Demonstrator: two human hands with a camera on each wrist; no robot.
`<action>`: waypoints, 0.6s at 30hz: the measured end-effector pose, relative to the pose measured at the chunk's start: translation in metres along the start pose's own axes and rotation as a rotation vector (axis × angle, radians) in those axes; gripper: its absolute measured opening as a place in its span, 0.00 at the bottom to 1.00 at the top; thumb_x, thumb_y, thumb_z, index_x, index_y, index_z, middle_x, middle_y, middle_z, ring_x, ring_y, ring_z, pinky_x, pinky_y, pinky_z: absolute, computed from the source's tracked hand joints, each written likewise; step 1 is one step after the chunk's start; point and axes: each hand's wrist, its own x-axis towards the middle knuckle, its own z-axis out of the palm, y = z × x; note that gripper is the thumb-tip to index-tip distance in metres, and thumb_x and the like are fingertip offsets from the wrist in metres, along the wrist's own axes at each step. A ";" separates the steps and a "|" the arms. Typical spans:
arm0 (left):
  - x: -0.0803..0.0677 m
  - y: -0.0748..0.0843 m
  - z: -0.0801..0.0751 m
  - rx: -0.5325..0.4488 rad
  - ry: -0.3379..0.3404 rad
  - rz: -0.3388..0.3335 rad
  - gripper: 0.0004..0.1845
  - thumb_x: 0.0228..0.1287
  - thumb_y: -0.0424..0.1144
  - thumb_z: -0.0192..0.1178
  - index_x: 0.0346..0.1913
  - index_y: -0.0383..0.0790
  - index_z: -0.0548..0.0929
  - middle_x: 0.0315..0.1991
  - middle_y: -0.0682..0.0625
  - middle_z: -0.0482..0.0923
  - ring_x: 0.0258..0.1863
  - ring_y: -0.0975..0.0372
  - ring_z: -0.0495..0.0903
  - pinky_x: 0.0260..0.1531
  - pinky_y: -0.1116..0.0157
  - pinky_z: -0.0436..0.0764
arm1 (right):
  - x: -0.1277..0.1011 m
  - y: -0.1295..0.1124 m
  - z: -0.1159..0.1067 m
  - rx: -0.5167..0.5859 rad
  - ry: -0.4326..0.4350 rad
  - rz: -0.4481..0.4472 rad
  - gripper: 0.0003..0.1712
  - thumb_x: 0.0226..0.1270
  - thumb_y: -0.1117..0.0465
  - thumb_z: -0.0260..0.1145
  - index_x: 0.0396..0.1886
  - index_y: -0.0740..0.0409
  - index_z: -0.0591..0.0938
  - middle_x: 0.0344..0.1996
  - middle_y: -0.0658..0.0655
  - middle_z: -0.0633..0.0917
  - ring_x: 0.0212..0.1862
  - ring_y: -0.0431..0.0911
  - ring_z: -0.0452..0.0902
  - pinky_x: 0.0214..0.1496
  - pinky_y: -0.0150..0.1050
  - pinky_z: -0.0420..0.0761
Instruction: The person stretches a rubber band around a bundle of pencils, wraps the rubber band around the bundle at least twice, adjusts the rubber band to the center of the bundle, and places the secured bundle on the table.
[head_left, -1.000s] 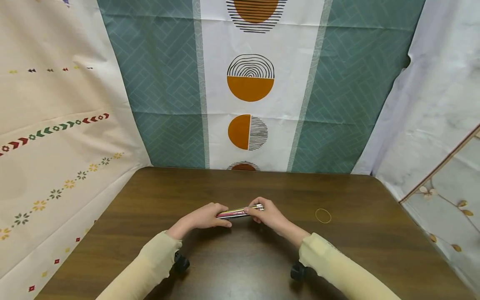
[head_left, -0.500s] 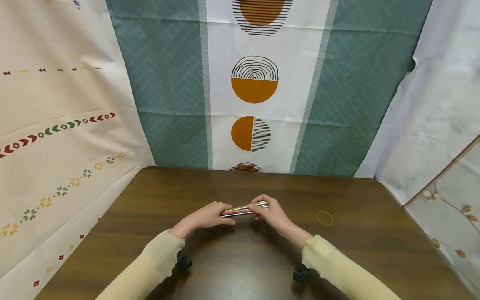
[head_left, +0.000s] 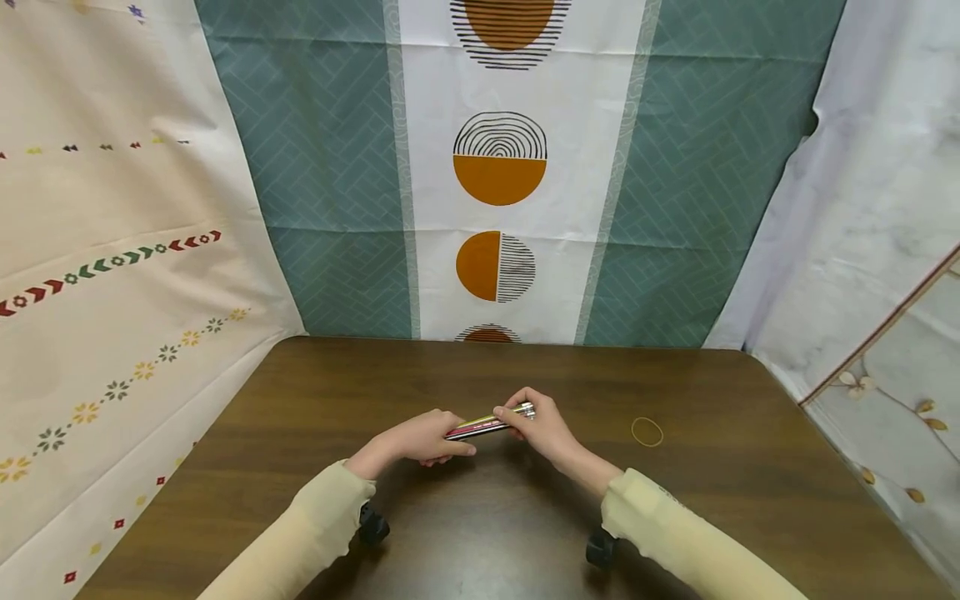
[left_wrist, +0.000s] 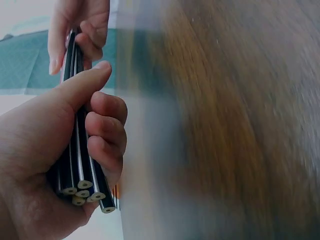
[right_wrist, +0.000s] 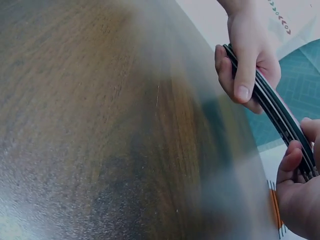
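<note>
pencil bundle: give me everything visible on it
The pencil bundle is a handful of slim pencils with dark, pale-striped barrels, held together lengthwise just above the brown table. The left hand grips one end, where the left wrist view shows cut, unsharpened wood-and-lead faces. The right hand pinches the other end, where metal ferrules show. The bundle tilts slightly up toward the right. No band is seen around it.

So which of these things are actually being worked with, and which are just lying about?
In hand:
- bundle of pencils, gripped at one end by the left hand and at the other by the right hand, held just above the table

Lying about:
- rubber band, flat on the table to the right of the hands, untouched
- patterned cloths hung behind the table
</note>
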 end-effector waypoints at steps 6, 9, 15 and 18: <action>0.004 0.008 0.004 -0.029 0.002 0.014 0.13 0.68 0.48 0.63 0.41 0.42 0.77 0.14 0.57 0.70 0.08 0.67 0.66 0.12 0.72 0.69 | -0.005 -0.003 0.000 0.001 -0.004 -0.028 0.12 0.68 0.62 0.67 0.40 0.67 0.75 0.19 0.53 0.77 0.23 0.41 0.70 0.28 0.33 0.72; 0.008 0.013 0.004 -0.020 0.017 0.026 0.16 0.67 0.50 0.64 0.46 0.41 0.77 0.18 0.56 0.71 0.10 0.66 0.67 0.13 0.71 0.70 | -0.003 -0.002 0.001 0.007 -0.008 -0.025 0.12 0.68 0.63 0.67 0.40 0.67 0.75 0.20 0.58 0.78 0.23 0.41 0.70 0.29 0.35 0.73; 0.014 0.017 0.006 0.013 0.076 0.104 0.19 0.68 0.51 0.61 0.52 0.40 0.78 0.29 0.55 0.74 0.23 0.69 0.70 0.27 0.71 0.71 | 0.005 0.012 0.003 0.033 0.014 -0.006 0.14 0.65 0.62 0.69 0.40 0.65 0.75 0.23 0.59 0.79 0.23 0.43 0.72 0.29 0.34 0.75; 0.014 0.019 0.007 0.018 0.101 0.112 0.18 0.70 0.52 0.59 0.50 0.41 0.78 0.29 0.55 0.74 0.25 0.68 0.70 0.28 0.71 0.71 | 0.008 0.020 0.003 0.046 0.058 -0.003 0.18 0.64 0.60 0.71 0.44 0.65 0.74 0.26 0.54 0.80 0.24 0.42 0.73 0.29 0.34 0.77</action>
